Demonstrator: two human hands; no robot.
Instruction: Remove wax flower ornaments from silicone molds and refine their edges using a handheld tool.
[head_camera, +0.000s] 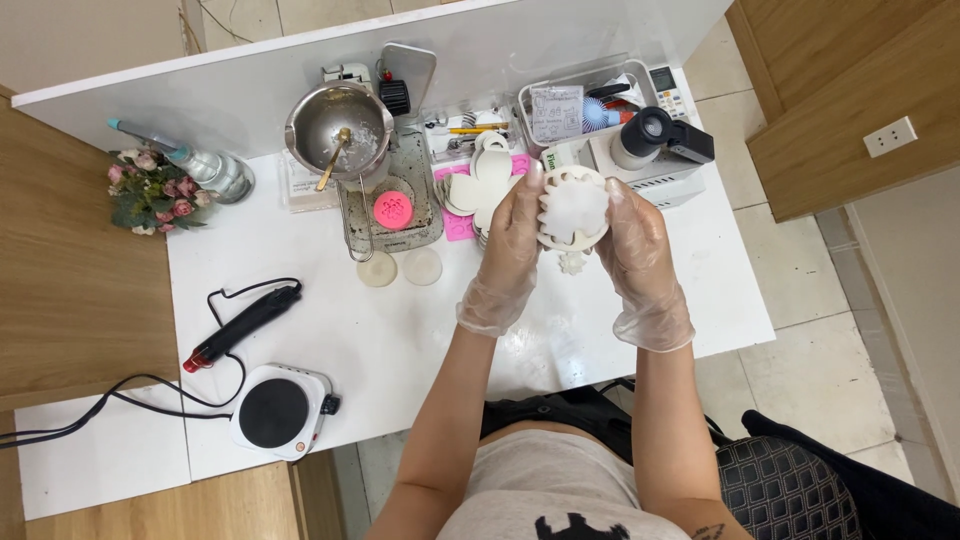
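Both my hands wear clear plastic gloves and hold a white flower-shaped mould (573, 208) above the white table (400, 340). My left hand (508, 248) grips its left edge, and my right hand (634, 240) grips its right edge. A small white flower-shaped piece (571, 263) lies on the table just below the mould. A stack of similar white moulds (482, 178) sits behind my left hand on a pink mat.
A steel pouring pot (337, 128) with a spoon stands at the back, beside a tray holding a pink round mould (393, 210). Two pale discs (400, 268) lie near it. A heat tool (243, 324) and a small hotplate (276, 411) sit left; a cluttered box (590, 105) back right.
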